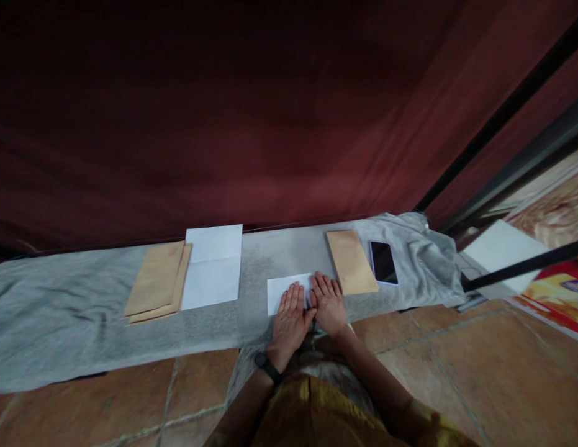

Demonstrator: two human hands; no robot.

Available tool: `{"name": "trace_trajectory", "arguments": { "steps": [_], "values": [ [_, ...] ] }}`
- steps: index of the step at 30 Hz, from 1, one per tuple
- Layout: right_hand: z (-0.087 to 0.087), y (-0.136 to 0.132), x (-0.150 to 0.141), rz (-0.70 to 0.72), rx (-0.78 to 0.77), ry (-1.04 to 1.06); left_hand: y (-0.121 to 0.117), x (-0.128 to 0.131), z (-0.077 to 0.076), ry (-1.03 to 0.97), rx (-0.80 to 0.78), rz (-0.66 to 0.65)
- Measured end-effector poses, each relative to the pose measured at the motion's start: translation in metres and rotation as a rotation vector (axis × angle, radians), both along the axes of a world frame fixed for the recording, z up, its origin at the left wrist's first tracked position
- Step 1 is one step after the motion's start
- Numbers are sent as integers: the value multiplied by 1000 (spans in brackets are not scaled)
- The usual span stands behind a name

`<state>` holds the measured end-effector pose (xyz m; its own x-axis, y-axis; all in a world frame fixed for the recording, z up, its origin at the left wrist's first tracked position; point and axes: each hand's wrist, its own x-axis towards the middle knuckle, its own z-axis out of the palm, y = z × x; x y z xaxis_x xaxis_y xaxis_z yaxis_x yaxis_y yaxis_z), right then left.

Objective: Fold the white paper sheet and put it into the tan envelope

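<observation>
A small white sheet of paper [275,292], seemingly folded, lies on the grey cloth in front of me. My left hand [290,315] rests flat on its middle, fingers stretched out. Close beside it, my right hand [326,304] lies flat over the paper's right end, fingers extended and covering that edge. The two thumbs are near each other. Just right of my right hand lies a brown envelope [352,262]. To the left, a larger white paper stack or sheet [213,267] shows a crease across it, beside several overlapping brown envelopes [156,277].
A grey cloth [46,310] covers the long narrow surface and is rumpled at both ends. A phone [384,262] lies right of the single envelope. Dark red fabric [270,124] hangs behind. Black bars [503,118] and a colourful printed box [561,292] stand at right.
</observation>
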<state>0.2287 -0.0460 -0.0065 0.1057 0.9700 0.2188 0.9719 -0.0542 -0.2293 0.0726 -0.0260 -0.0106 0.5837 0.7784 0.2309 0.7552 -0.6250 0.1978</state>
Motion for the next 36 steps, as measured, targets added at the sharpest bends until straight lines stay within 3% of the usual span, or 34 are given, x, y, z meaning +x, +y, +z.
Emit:
{"name": "trace_trajectory", "arguments": {
  "steps": [18, 36],
  "values": [
    [-4, 2, -1, -21, 51, 11, 6, -34, 4, -1, 38, 264],
    [-8, 2, -1, -18, 65, 11, 7, -34, 2, -30, 50, 287]
  ]
}}
